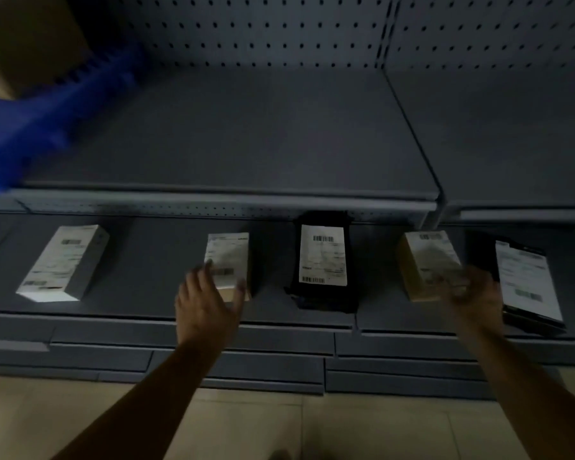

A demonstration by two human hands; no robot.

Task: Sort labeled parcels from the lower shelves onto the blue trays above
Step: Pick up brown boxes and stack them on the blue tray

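While left hand (210,303) overlaps small parcel (228,257), right hand (475,292) at tan parcel (424,260)

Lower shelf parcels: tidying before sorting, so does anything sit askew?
Yes. The white box at far left lies diagonally, and the black parcel at far right is skewed, its near corner reaching the front lip of the shelf.

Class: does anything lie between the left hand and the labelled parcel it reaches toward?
Nothing visible does. The left hand is spread open at the near end of the labelled parcel; the black parcel lies apart to its right, off the path.
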